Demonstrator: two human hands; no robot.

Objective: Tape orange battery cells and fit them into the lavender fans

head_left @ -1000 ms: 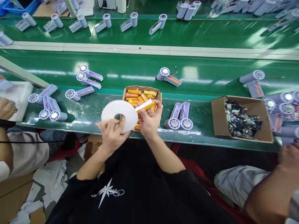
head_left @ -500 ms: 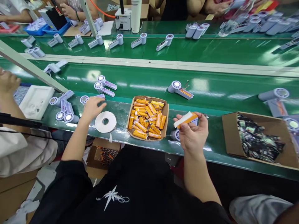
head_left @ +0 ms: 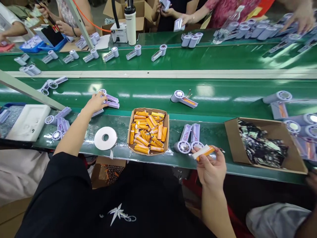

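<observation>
My left hand [head_left: 95,103] reaches over the near belt, fingers curled onto a pale purple housing [head_left: 112,101] of a pair lying there. My right hand [head_left: 211,165] pinches an orange battery [head_left: 208,152] with a white strip along it, above the near ledge. Just beyond that battery lie two purple housings [head_left: 183,146], round ends towards me. Between my hands sit a box [head_left: 167,132] of orange batteries and, left of it, a white tape roll [head_left: 99,138] with its loose end over the edge.
A cardboard box [head_left: 231,142] of small circuit boards stands at the right. A white tray [head_left: 29,122] lies at the left under a slanted metal post [head_left: 29,89]. Another housing [head_left: 178,96] with wires sits on the belt. Other people work across the line.
My left hand has moved up and forward, onto the pair of housings on the belt. My right hand is lower with its battery, and the two housings beside it are now more visible.
</observation>
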